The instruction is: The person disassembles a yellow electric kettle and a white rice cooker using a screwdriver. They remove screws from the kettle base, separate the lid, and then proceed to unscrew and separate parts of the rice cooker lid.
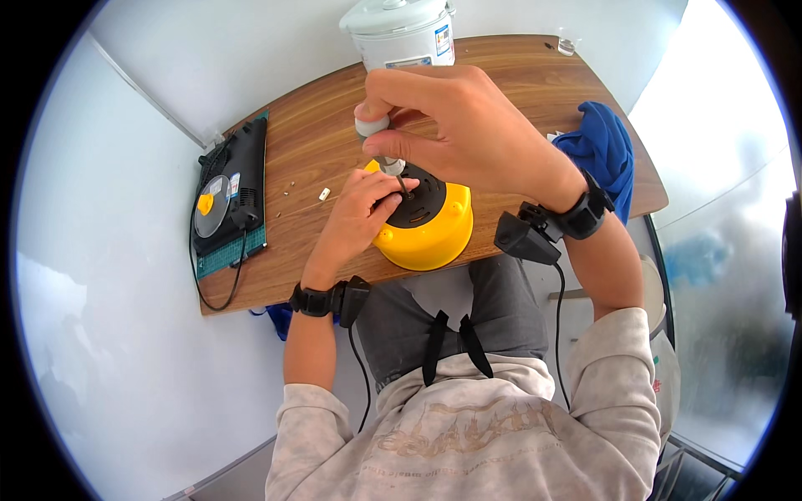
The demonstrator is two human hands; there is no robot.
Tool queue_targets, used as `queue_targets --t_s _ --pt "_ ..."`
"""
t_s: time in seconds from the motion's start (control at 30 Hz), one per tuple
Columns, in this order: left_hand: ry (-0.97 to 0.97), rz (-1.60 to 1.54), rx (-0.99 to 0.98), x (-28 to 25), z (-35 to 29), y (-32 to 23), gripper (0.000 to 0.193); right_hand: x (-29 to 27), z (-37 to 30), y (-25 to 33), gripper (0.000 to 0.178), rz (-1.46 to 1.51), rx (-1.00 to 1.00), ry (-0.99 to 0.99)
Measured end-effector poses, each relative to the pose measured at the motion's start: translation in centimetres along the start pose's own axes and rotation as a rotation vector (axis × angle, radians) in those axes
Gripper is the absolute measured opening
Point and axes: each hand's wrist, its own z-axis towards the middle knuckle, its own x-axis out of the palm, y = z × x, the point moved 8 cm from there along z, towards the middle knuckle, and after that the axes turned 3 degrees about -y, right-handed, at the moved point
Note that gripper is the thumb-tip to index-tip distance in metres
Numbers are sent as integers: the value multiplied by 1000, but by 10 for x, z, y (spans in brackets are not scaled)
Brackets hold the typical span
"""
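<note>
The right hand (464, 117) has its fingers closed around the pale grey-and-white handle of a screwdriver with a dark metal shaft (372, 128), held tilted over a round yellow plastic housing with a black slotted base (430, 242), which sits at the near edge of the brown wood-grain table (305, 138). The left hand (354, 215) rests on that base, index finger and thumb beside the shaft's lower end, though whether they grip it I cannot tell.

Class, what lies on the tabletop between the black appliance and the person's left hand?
A small white piece, nearest the left hand, and a few tiny bits, as the head view shows.
</note>
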Motion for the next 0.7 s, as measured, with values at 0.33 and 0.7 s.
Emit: queue_targets --t_s 0.33,0.7 --pt "-39 -41 27 -2 0 -2 21 0 5 10 23 32 -145 -131" --pt "-33 -8 39 -2 1 -5 21 2 7 6 19 35 -111 -85"
